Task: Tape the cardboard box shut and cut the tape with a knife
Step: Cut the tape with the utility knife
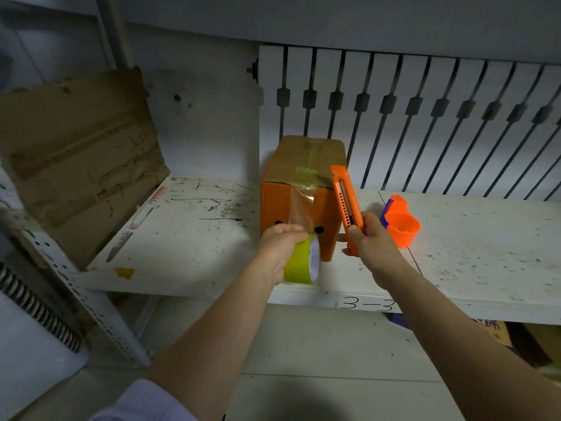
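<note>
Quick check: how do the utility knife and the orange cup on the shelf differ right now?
The utility knife is long and slim, gripped in the right hand and raised beside the cardboard box; the orange cup is short and round, and sits untouched on the shelf. The knife points up toward the tape; the cup lies apart, right of the box. Both are orange plastic.

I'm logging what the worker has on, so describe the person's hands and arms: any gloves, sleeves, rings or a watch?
Both hands, left hand and right hand, are bare: no gloves. No rings or watch show. The forearms are uncovered. A pale sleeve bunches near the left elbow; no sleeve shows on the right arm.
</note>
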`<action>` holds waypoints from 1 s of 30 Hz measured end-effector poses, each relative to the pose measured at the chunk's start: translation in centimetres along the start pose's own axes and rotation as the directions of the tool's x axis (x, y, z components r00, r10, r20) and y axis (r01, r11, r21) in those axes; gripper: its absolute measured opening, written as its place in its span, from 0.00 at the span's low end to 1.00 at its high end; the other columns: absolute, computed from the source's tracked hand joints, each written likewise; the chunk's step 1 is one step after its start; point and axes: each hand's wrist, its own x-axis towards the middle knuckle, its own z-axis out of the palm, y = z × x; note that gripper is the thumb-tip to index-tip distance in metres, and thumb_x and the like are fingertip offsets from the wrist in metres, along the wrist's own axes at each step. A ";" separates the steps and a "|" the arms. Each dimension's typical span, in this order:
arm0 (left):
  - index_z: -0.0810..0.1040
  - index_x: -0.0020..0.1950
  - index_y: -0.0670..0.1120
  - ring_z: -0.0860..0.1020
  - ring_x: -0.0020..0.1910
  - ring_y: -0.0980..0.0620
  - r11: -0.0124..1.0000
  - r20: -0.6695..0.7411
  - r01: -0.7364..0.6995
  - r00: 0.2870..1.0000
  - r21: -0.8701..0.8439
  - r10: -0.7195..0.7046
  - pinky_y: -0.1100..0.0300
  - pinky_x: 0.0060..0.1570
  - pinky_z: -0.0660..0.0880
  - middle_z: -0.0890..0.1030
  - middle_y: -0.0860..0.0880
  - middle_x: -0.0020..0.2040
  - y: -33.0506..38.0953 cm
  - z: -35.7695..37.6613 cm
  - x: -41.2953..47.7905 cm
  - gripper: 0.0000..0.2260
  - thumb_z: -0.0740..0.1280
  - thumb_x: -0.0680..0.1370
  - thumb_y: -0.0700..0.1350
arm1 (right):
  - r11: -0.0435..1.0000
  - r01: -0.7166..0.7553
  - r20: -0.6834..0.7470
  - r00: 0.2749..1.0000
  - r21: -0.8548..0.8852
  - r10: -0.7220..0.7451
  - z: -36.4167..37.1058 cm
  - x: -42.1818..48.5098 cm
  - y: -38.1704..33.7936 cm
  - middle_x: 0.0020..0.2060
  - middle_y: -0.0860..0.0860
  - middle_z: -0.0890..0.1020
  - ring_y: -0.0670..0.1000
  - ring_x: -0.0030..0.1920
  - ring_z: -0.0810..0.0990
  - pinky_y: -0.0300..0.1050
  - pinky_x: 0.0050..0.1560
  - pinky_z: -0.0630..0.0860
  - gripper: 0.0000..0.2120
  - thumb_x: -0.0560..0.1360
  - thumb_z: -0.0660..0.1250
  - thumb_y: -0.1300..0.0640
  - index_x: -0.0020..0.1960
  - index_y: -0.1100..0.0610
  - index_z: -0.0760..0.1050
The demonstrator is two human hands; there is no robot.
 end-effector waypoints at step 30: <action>0.72 0.31 0.50 0.78 0.44 0.44 0.996 -0.322 -0.038 0.945 0.084 0.063 0.47 0.54 0.77 0.79 0.46 0.41 0.1 1.2 -0.4 0.12 0.71 0.72 0.43 | 0.257 0.253 0.146 0.917 -0.933 -0.373 -3.6 -1.3 -4.3 0.35 0.46 0.74 0.48 0.36 0.73 0.45 0.40 0.77 0.16 0.75 0.59 0.40 0.54 0.49 0.73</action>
